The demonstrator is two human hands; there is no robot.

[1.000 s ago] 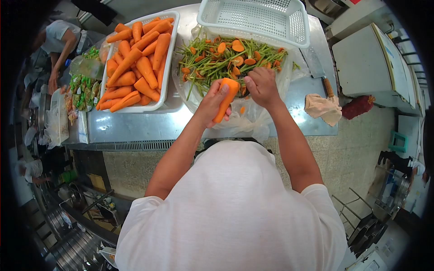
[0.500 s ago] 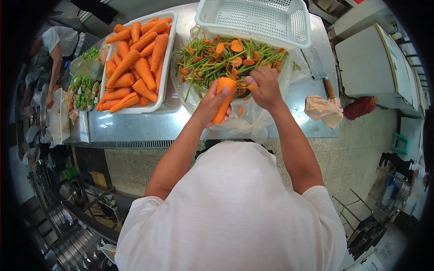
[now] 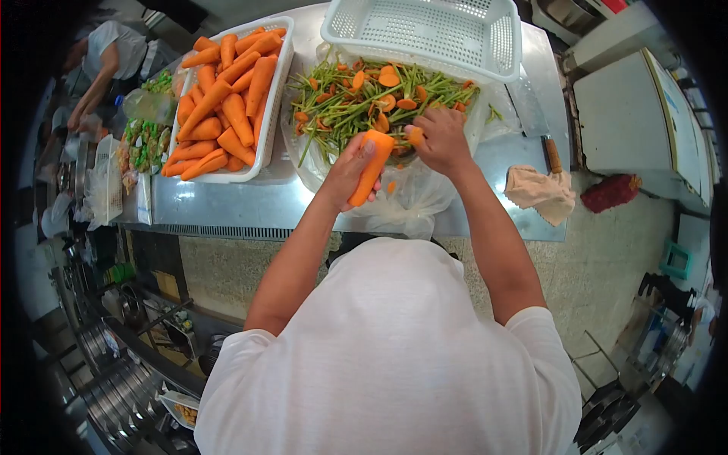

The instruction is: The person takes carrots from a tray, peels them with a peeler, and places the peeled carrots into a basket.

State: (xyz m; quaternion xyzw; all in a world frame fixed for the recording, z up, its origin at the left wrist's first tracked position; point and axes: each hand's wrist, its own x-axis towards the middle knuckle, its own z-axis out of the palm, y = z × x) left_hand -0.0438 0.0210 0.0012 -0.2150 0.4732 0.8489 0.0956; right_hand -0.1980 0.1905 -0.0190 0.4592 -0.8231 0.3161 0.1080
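Note:
My left hand (image 3: pixel 350 173) is wrapped round a thick orange carrot (image 3: pixel 371 168), its wide end pointing up and away from me. Close by on the right, my right hand (image 3: pixel 441 142) is closed, with a small orange piece (image 3: pixel 415 135) showing at its fingertips; whatever else it holds is hidden. Beyond both hands, green stems (image 3: pixel 356 106) and carrot slices (image 3: pixel 389 78) are heaped on a clear plastic bag (image 3: pixel 409 199). To the left, a white basket (image 3: pixel 267 144) is piled with whole carrots (image 3: pixel 236 114).
A white perforated basket (image 3: pixel 425 34) stands behind the heap. On the metal table's (image 3: pixel 265 205) right lie a cleaver (image 3: pixel 537 117) and a beige cloth (image 3: pixel 540 193). Green-wrapped items (image 3: pixel 144 144) lie at the left. A co-worker (image 3: pixel 114 57) is at the far left.
The small orange piece has come into view at my right fingertips. My left hand still holds the carrot. The view has shifted slightly, and the co-worker's arm at far left has moved.

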